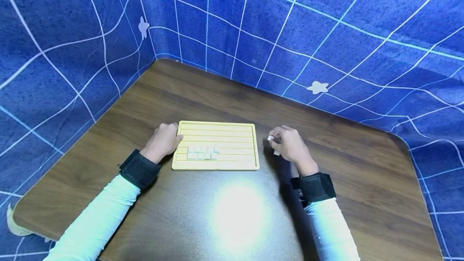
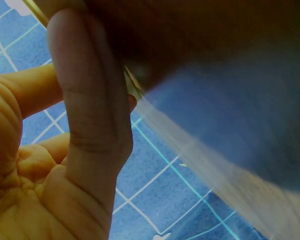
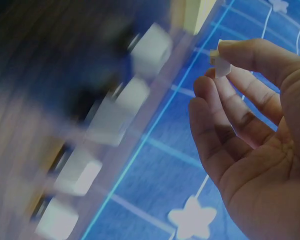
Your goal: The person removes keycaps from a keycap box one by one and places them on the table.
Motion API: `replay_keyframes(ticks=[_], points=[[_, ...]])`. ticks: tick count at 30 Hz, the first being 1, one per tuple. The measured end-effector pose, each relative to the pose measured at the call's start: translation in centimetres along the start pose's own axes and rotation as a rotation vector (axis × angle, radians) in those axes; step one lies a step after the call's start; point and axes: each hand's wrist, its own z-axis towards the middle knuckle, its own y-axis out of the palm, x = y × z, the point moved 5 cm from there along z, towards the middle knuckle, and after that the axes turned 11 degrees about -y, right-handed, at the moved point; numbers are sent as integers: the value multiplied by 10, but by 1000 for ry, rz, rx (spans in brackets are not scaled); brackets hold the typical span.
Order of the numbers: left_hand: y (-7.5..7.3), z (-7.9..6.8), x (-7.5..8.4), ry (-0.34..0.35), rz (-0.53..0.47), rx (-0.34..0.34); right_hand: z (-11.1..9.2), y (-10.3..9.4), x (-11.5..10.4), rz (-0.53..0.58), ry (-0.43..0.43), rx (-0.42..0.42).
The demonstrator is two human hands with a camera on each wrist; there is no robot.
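A pale yellow ridged tray point(image 1: 221, 130) lies flat on the table. Two short rows of small whitish pieces point(image 1: 201, 156) sit in its lower left part. My left hand point(image 1: 162, 143) grips the tray's left edge, thumb over the rim; the left wrist view shows this hand point(image 2: 92, 110) close up, with little of the tray. To the right of the tray, my right hand point(image 1: 289, 144) pinches one small white block-like piece point(image 3: 222, 66) between thumb and fingertips. Several more white pieces point(image 3: 81, 171) stand in a line on the table beside that hand, mostly hidden by it in the head view.
The brown wooden table point(image 1: 174, 208) has rounded corners, and a bright light reflection lies in front of the tray. Blue cloth point(image 1: 232, 15) with white and light-blue lines and stars hangs behind and around it.
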Motion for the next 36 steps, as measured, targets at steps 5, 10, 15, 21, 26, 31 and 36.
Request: replay_keyframes(ticks=[5,10,15,21,26,31,36], points=[[0,0,1,6,2,2,-19,-10,23,-47,26,32],[0,1,1,-5,6,-7,-34,-19,40,-71,72,29],[0,1,1,-15,5,-14,-43,-22,49,-101,122,-1],[0,0,1,-8,3,-11,-48,-24,54,-103,163,-13],[-1,1,1,-10,3,-12,-50,-21,55,-90,177,-31],[0,1,2,-7,5,-13,-52,-20,55,-107,183,-49],[-1,0,2,0,-2,-2,-54,-16,55,-114,173,-74]])
